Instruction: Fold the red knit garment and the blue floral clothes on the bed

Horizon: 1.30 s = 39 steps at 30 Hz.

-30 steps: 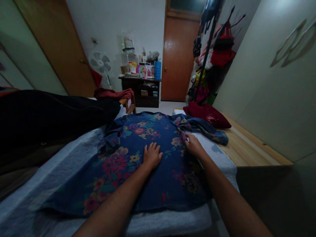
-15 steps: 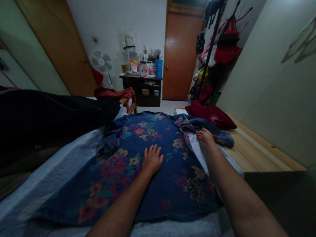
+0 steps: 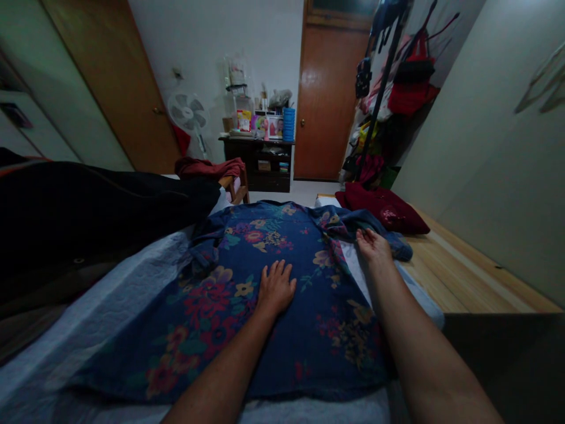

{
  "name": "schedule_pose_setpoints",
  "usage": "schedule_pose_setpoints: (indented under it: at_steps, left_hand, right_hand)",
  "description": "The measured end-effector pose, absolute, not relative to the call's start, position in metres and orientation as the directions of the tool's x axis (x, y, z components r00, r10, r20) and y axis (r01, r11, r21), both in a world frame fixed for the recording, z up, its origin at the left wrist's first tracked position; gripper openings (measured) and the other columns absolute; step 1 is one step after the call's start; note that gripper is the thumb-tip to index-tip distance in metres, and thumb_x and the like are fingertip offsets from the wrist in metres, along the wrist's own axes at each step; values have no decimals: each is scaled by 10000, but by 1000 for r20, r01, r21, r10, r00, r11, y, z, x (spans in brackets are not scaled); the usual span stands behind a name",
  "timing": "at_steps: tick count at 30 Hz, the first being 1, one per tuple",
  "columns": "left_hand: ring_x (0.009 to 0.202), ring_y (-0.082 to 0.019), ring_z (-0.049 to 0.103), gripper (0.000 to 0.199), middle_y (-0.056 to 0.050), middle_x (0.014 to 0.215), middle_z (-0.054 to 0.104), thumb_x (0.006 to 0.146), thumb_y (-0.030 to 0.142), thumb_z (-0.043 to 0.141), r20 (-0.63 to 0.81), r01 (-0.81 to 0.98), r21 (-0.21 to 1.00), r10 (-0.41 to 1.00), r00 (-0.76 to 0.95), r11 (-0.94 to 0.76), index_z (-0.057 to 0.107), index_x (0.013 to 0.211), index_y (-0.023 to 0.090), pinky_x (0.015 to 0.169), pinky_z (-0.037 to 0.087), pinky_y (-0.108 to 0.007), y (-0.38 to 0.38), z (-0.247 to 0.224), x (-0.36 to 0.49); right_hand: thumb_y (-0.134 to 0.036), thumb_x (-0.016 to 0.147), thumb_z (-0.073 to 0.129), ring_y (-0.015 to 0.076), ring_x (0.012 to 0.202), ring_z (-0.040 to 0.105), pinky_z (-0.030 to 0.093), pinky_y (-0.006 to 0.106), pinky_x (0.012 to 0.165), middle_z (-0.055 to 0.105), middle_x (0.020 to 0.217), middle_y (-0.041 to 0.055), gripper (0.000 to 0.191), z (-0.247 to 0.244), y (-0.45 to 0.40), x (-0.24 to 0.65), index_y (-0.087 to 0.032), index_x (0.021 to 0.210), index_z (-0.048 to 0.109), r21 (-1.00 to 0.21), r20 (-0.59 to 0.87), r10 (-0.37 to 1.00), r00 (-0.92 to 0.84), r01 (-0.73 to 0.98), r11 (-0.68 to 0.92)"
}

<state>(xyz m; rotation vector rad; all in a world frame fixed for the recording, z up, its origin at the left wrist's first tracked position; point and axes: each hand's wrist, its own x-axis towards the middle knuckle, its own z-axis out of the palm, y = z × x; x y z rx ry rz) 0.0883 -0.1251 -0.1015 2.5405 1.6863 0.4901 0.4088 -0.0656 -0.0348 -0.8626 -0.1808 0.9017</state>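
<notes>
A dark blue floral shirt lies spread on a pale bed cover, its collar end away from me and its hem nearest. My left hand rests flat on the middle of the shirt, fingers stretched out. At the right side, my right hand is turned palm up, its fingers closed on the lower edge of the right sleeve. How much cloth is pinched there is hard to see. The left sleeve lies bent down beside the shirt's body.
Dark clothing is heaped at the left on the pale bed cover. A maroon cushion sits beyond the right sleeve, by a wooden ledge. Farther back are a chair with reddish cloth, a fan and a black cabinet.
My right hand's fingers have curled in at the right sleeve, and the sleeve's end has shifted a little inward. My left hand stays on the shirt. The view has swung slightly left.
</notes>
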Motion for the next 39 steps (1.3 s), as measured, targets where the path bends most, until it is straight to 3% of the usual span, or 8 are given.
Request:
schedule_pose_setpoints:
  at_steps: [7, 12, 16, 20, 25, 28, 34, 39]
  left_hand:
    - [1371, -285, 373, 463, -96, 1460, 478, 920, 386, 433, 246, 885, 228, 904, 350, -405, 522, 1345, 228, 1139, 223, -533, -126, -102, 88]
    - [1379, -284, 364, 455, -103, 1462, 472, 918, 377, 439, 233, 881, 240, 905, 355, -408, 523, 1341, 231, 1147, 208, -526, -127, -102, 88]
    - [1397, -284, 338, 460, -106, 1479, 451, 901, 370, 468, 191, 871, 299, 919, 345, -390, 523, 1335, 227, 1158, 175, -537, -123, -101, 86]
    - [1353, -266, 412, 486, -96, 1437, 502, 856, 363, 527, 49, 774, 562, 946, 321, -292, 512, 1324, 230, 1151, 227, -520, -103, -88, 86]
    - [1310, -178, 478, 507, -102, 1407, 529, 856, 178, 438, 66, 448, 874, 958, 278, -190, 452, 1363, 186, 1094, 376, -341, -70, -73, 96]
    - [1340, -179, 446, 563, -103, 1441, 494, 841, 128, 432, 63, 440, 881, 964, 258, -175, 403, 1399, 194, 1094, 379, -346, -62, -74, 106]
    - [1146, -227, 611, 713, -161, 1274, 619, 773, 262, 658, 8, 480, 858, 938, 346, -184, 369, 1409, 122, 956, 478, -328, -69, -70, 130]
    - [1174, -343, 568, 857, -161, 1259, 617, 647, 538, 764, 33, 808, 525, 955, 294, -267, 424, 1359, 201, 964, 435, -449, -84, -50, 152]
  right_hand:
    - [-208, 743, 682, 111, 606, 607, 533, 236, 553, 580, 712, -60, 251, -34, -68, 377, -221, 836, 449, -845, -207, 703, 680, -486, 221]
    - [-178, 624, 718, 132, 687, 599, 524, 268, 680, 601, 755, -56, 330, -29, -70, 350, -210, 886, 520, -934, -87, 680, 728, -297, 199]
    - [-179, 625, 686, 207, 943, 599, 457, 335, 917, 649, 942, 21, 381, -23, -76, 318, -182, 994, 594, -981, 190, 699, 689, 157, 111]
    - [-156, 778, 528, 224, 1046, 581, 390, 348, 986, 647, 1101, 105, 406, -22, -91, 278, -145, 1181, 581, -639, 340, 893, 294, 769, -9]
    - [-220, 802, 605, 286, 1245, 462, 319, 407, 1040, 534, 1317, 162, 574, -31, -125, 239, -183, 1363, 491, -255, -14, 985, -173, 953, 164]
    - [-230, 830, 578, 273, 1245, 469, 337, 376, 1020, 477, 1370, 157, 574, -31, -148, 236, -217, 1394, 472, -264, -119, 960, -252, 941, 214]
    - [-157, 860, 494, 232, 1182, 482, 331, 317, 1015, 555, 1268, 117, 406, -17, -188, 274, -171, 1255, 588, -271, 55, 992, -110, 955, 121]
    - [-196, 861, 527, 293, 1133, 484, 372, 374, 953, 549, 1236, 163, 408, -9, -215, 296, -152, 1265, 559, -152, 131, 970, 205, 971, -185]
